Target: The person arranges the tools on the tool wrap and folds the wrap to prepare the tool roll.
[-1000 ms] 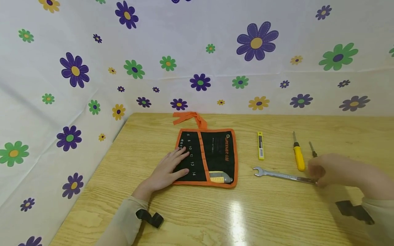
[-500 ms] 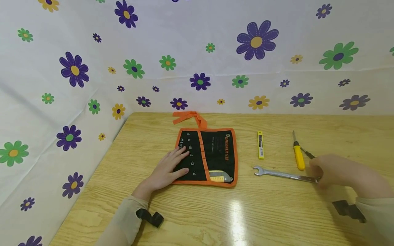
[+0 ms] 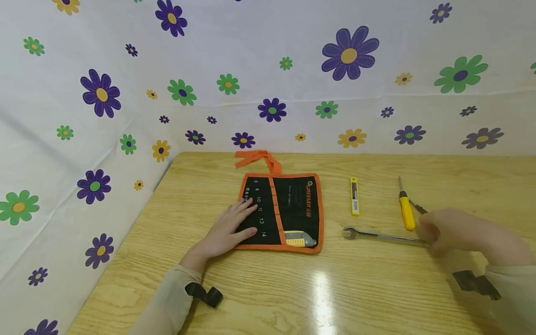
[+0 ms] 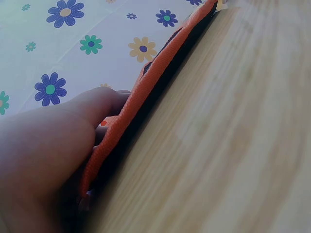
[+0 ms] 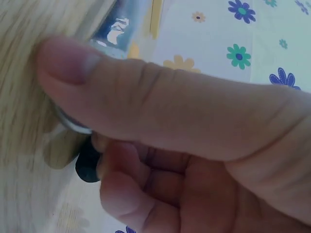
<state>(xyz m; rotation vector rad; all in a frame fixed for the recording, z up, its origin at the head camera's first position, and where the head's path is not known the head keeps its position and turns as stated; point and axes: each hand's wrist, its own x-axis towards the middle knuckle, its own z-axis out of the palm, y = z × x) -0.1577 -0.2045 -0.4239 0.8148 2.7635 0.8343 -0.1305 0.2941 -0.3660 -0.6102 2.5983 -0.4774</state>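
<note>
In the head view my left hand [image 3: 228, 231] rests with extended fingers on the left part of a black tool pouch [image 3: 298, 209] with orange trim. A yellow-and-grey utility knife [image 3: 299, 239] sits in the pouch's lower right. At right, my right hand [image 3: 454, 231] pinches the near end of a silver wrench [image 3: 387, 236], whose open jaw points left. In the right wrist view the thumb [image 5: 141, 99] lies over the wrench's rounded end, with a black rounded end [image 5: 88, 162] below. A dark-handled screwdriver [image 3: 418, 209] is partly hidden behind this hand.
A yellow screwdriver [image 3: 406, 211] lies just left of the right hand. Further left is a slim yellow box [image 3: 354, 196]. Orange ties [image 3: 259, 158] stretch from the pouch toward the table's back edge, where a flowered cloth [image 3: 293, 83] hangs.
The wrench has turned onto its edge in my right hand. The dark-handled screwdriver's shaft has swung left, against the yellow screwdriver. My left hand has stayed on the pouch.
</note>
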